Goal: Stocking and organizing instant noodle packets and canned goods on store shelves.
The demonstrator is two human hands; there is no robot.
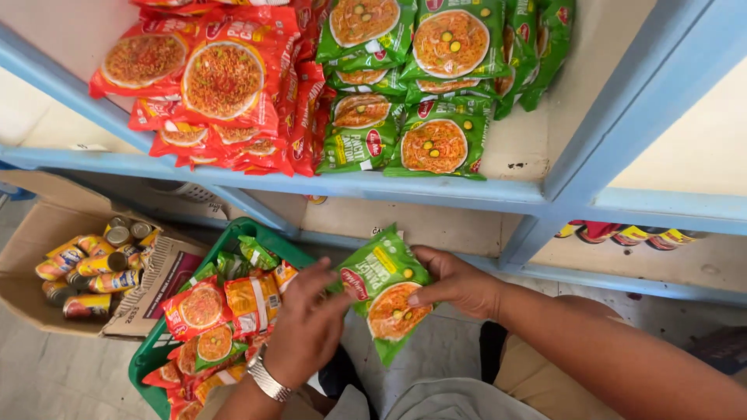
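Both hands grip one green packet point(387, 293) — left hand point(307, 327) at its near-left edge, right hand point(455, 281) at its right edge, just right of the green crate point(159, 350); squeezing harder could probably crush the noodles — or split the wrapper.

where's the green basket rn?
Head view, lower left: the green basket sits on the floor under the blue shelf, right of the cardboard box of cans, beneath the left hand.
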